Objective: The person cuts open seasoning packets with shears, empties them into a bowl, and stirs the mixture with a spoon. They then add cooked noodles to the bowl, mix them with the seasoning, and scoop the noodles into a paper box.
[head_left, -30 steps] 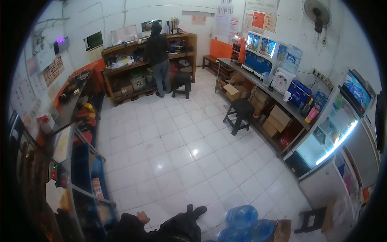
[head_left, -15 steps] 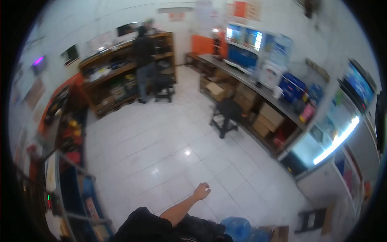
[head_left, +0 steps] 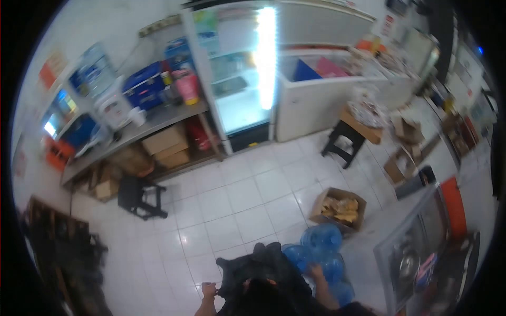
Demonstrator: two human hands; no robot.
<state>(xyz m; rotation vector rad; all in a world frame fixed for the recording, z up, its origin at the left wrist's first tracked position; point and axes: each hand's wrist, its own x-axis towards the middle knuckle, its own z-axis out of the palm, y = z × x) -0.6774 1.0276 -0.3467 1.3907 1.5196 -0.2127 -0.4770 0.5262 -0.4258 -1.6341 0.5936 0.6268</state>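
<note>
At the bottom of the head view, my left hand (head_left: 209, 289) is held low with its fingers curled in. It lies beside the left edge of a dark shape (head_left: 258, 266) in front of me, which could be clothing or a stool. Whether anything is inside those fingers is hidden. My right hand (head_left: 315, 272) is on the other side, by a group of large blue water bottles (head_left: 321, 237). Its fingers are blurred, so I cannot make out whether it touches a bottle.
An open cardboard box (head_left: 337, 210) stands behind the bottles. A black stool (head_left: 142, 197) stands near the counter (head_left: 158, 118). Farther back are a lit glass-door fridge (head_left: 237, 79) and an open chest freezer (head_left: 305, 105). Another stool (head_left: 345, 139) bears a carton. A glass-topped case (head_left: 390, 263) is at right.
My view has swung right, bringing the fridge, freezer and boxes toward the middle. Both hands show now, where one showed before. The person at the far shelves is no longer distinguishable.
</note>
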